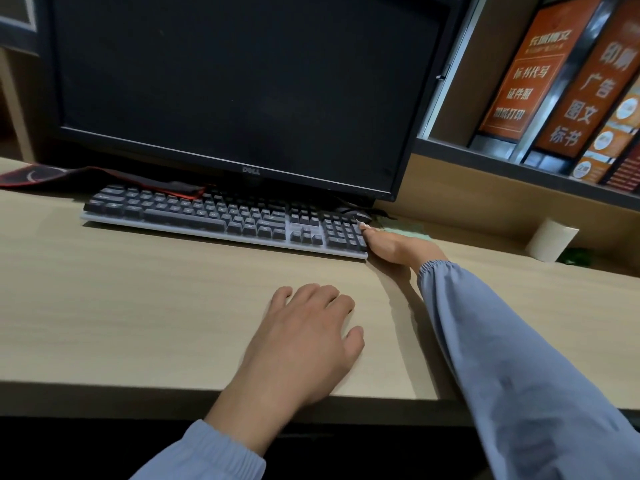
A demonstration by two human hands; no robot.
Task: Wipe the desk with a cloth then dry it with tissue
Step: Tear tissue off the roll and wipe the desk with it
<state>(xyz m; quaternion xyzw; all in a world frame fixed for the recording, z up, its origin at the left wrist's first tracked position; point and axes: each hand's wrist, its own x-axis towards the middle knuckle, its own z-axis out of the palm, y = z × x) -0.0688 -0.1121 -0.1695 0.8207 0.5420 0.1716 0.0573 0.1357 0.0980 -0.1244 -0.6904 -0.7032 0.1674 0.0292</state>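
The left hand point(311, 327) lies palm down on the desk point(138, 306), fingers loosely spread, holding nothing. Ahead and to its right, the right hand point(398, 249) grips the keyboard point(214, 216) by its right end, with the thumb on top and the other 4 fingers hidden. Just beyond that hand lies the pale green cloth point(407, 231), partly hidden by the hand, its long axis running left to right in line with the keyboard. The tissue point(550, 239) roll sits well to that hand's right.

dark monitor point(242, 81), keyboard point(194, 213), orange signs point(533, 71)
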